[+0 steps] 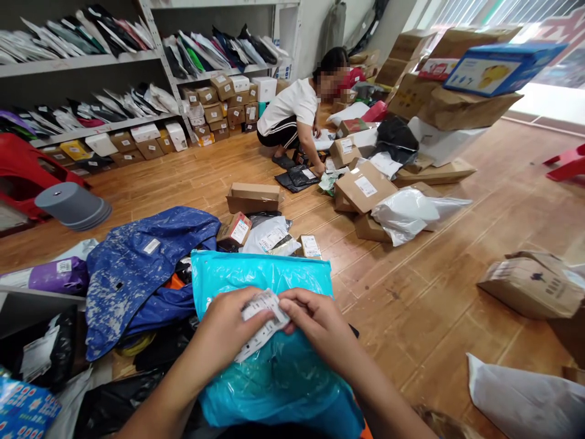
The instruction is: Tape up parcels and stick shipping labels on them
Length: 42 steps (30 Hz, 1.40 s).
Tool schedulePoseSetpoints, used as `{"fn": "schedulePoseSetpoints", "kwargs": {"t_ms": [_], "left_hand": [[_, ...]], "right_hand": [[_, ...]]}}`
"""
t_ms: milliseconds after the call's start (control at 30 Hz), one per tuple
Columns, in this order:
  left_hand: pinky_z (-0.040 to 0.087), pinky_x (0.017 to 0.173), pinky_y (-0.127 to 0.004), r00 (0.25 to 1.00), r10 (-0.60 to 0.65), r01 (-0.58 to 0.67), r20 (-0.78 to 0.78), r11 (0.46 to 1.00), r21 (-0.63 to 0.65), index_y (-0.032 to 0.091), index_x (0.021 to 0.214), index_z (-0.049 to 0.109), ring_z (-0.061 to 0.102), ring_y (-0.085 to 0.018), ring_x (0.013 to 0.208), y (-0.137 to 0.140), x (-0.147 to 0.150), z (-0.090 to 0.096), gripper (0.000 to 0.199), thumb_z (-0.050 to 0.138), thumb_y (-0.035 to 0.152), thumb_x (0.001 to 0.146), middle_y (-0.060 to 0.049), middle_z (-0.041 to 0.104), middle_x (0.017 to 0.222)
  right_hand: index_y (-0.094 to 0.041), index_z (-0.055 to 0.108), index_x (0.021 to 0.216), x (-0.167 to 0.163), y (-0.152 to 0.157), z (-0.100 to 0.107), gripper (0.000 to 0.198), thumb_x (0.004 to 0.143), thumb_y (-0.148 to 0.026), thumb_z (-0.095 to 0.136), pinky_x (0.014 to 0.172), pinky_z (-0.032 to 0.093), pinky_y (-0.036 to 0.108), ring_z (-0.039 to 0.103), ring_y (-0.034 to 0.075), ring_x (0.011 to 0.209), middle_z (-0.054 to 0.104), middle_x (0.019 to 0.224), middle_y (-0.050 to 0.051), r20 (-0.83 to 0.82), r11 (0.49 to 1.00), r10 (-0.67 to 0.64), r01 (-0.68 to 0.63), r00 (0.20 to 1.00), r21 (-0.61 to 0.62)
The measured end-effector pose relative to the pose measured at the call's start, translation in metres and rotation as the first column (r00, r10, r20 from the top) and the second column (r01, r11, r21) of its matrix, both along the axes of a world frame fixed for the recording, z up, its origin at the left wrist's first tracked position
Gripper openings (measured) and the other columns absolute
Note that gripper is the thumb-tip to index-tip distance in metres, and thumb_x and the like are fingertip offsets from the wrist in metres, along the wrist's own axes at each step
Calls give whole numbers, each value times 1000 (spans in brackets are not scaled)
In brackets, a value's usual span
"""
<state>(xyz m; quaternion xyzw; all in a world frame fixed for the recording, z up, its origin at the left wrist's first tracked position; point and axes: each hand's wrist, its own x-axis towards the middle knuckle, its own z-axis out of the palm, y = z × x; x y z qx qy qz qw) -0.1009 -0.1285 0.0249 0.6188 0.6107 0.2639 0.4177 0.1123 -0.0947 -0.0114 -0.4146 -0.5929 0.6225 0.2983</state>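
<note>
A shiny turquoise plastic mailer bag (274,393) lies in front of me, below both hands. My left hand (231,320) is closed on a strip of printed white labels (258,332), with the thumb lying across it. At the strip's upper right end, my right hand (313,314) pinches with thumb and fingers near its edge. Some of the strip is covered by my fingers. Just beyond the mailer lie a grey-white parcel bag (265,235) and small labelled cartons (309,246).
A blue sack (150,262) lies at left, near a grey stool (73,204). Ahead, a person in a white shirt (292,107) squats beside piled parcels (365,186). Shelves (91,61) of packages line the back wall. A brown carton (532,283) stands at right.
</note>
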Motion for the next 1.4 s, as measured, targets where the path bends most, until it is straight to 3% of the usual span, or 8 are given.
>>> {"fn": "schedulePoseSetpoints", "kwargs": {"t_ms": [100,200,700,833,933,1067,1200,1400], "left_hand": [[51,69,-30,972,141,-131,188,989,-65,21,94,83,71,-25,77,-2,-10,-6,33,78,54,91,-5,80,85],[50,60,-28,941,184,-143,286,977,-158,19,91,84,66,-22,68,-5,-17,-8,39,84,57,84,-6,78,78],[53,64,-26,940,142,-93,312,982,-167,18,94,82,68,-21,72,-4,-18,-15,40,84,57,87,-6,77,82],[59,80,-32,940,93,-65,327,993,-94,23,134,75,75,-26,89,-8,-12,-17,55,87,50,88,-7,79,98],[57,103,-40,960,-60,24,274,991,134,35,159,57,71,-30,122,-10,-10,-16,72,85,41,93,-11,73,135],[53,111,-44,966,-257,205,29,828,521,40,136,77,64,-30,133,-10,-12,-17,37,76,28,101,-10,68,144],[54,108,-41,975,-211,200,-74,678,708,35,126,81,65,-27,126,-10,-14,-17,33,79,19,98,-8,74,125],[57,104,-42,964,-240,241,-110,631,737,34,115,84,67,-28,124,-15,-16,-8,22,78,21,98,-8,78,120]], "right_hand": [[-17,78,101,6,-5,-6,54,96,-70,74,66,59,29,75,19,69,80,85,7,-149,983,-40,12,988,-185],[-17,78,102,7,-8,-5,53,88,-68,83,63,61,29,76,18,68,82,91,9,-202,968,-73,21,977,-249],[-19,67,87,-4,-8,-6,39,87,-54,84,55,51,23,65,14,60,71,74,1,-252,965,-52,-16,966,-262],[-19,65,83,-9,-5,-2,35,81,-47,85,47,44,19,59,11,52,68,68,-2,-334,927,23,-145,942,-346],[-19,64,82,-12,-6,0,28,81,-40,82,45,39,17,53,8,48,64,64,-4,-370,912,33,-180,928,-368],[-20,63,82,-13,-7,0,33,82,-46,83,41,34,17,42,7,43,59,58,-6,-426,889,27,-216,904,-404],[-20,63,84,-12,-10,-2,40,82,-53,85,41,34,17,40,7,42,56,56,-7,-442,875,28,-235,897,-423],[-20,61,83,-11,-19,2,38,84,-52,81,40,24,18,37,7,43,58,59,-6,-410,828,52,-268,911,-492]]}}
